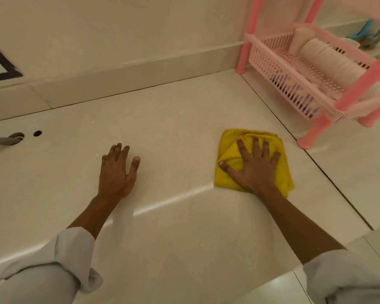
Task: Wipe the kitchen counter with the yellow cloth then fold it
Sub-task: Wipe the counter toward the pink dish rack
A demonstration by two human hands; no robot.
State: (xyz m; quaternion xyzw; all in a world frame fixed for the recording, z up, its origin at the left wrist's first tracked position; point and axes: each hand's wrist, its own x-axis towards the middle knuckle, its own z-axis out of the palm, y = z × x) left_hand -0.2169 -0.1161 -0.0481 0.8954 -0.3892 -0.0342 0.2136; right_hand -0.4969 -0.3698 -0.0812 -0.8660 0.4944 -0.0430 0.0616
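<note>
The yellow cloth [230,154] lies bunched on the cream kitchen counter [173,132], right of centre. My right hand [253,165] presses flat on top of it with the fingers spread, covering most of its middle. My left hand [116,170] rests palm down on the bare counter to the left, about a hand's width and more from the cloth, holding nothing.
A pink plastic rack [312,69] with white cups and items stands at the back right, its feet close to the cloth. Two holes [37,133] and a grey pipe [2,140] are at the left. The counter's front edge runs below my forearms.
</note>
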